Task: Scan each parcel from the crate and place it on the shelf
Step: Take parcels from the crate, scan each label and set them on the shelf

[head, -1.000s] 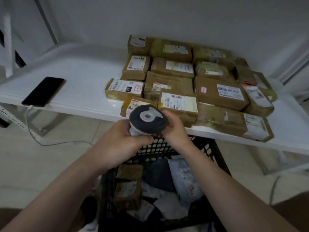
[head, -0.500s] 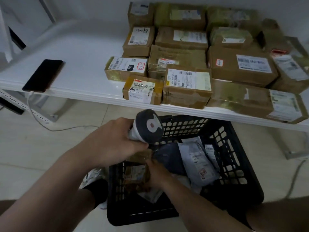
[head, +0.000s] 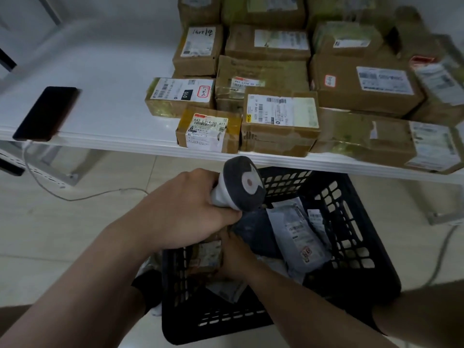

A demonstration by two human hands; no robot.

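Observation:
My left hand (head: 180, 209) grips a white and dark grey barcode scanner (head: 241, 184) above the left side of a black plastic crate (head: 356, 237) on the floor. My right hand (head: 236, 254) reaches down into the crate and holds a small brown cardboard parcel (head: 207, 254) with a white label; my left hand hides part of it. A grey plastic mailer (head: 298, 237) and other bags lie in the crate. Several labelled brown boxes (head: 278, 119) sit packed together on the white shelf (head: 108, 96).
A black phone (head: 46, 113) lies at the shelf's front left edge, with a white cable (head: 75, 197) trailing to the tiled floor. The shelf's left half is bare white surface. A metal shelf foot (head: 442, 217) stands right of the crate.
My right hand left the shelf's front box and went down into the crate onto the brown parcel. The view tilted down; the scanner stays in my left hand.

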